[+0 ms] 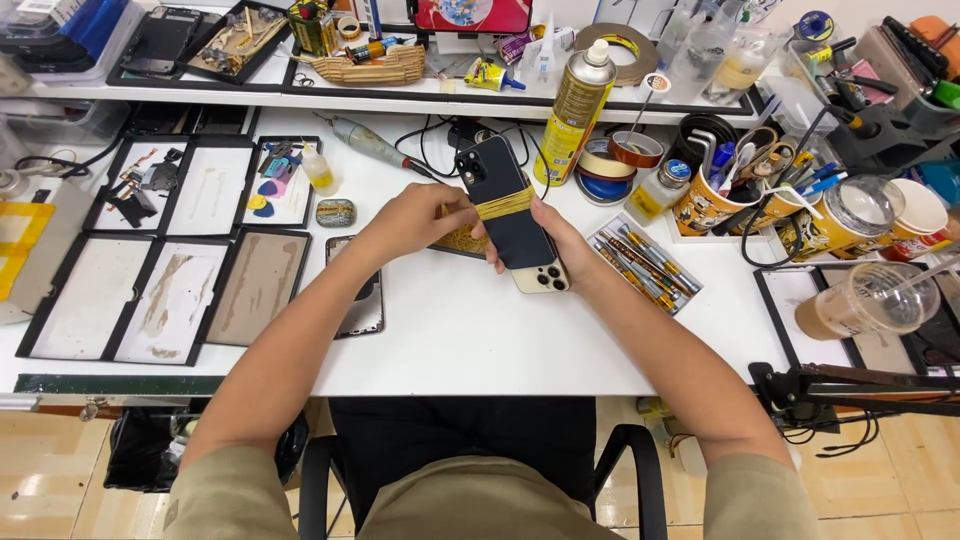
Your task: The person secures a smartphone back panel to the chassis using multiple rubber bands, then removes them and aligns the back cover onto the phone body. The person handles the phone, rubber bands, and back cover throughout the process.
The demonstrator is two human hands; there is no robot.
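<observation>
- The left hand (420, 222) and the right hand (555, 240) meet above the middle of the white table (470, 330), and both grasp a stack of two phones (510, 215).
- The upper phone is dark, back side up, with its camera corner at the far end; a pale phone lies under it and shows at the near end.
- Yellow rubber bands (503, 204) wrap around the stack near its middle; the left hand's fingers close on them at the stack's left edge.
- The right hand grips the stack's right and near edge, fingers curled under it.
- A tall yellow spray can (578, 112) stands upright just beyond the phones on the far side.
- To the right lies a flat case of small screwdriver bits (645, 265).
- To the left, flat black-framed trays (150, 290) cover the table, and a bare phone frame (360, 300) rests near the left forearm.
- A plastic cup of brown drink (865, 300) stands far right.
</observation>
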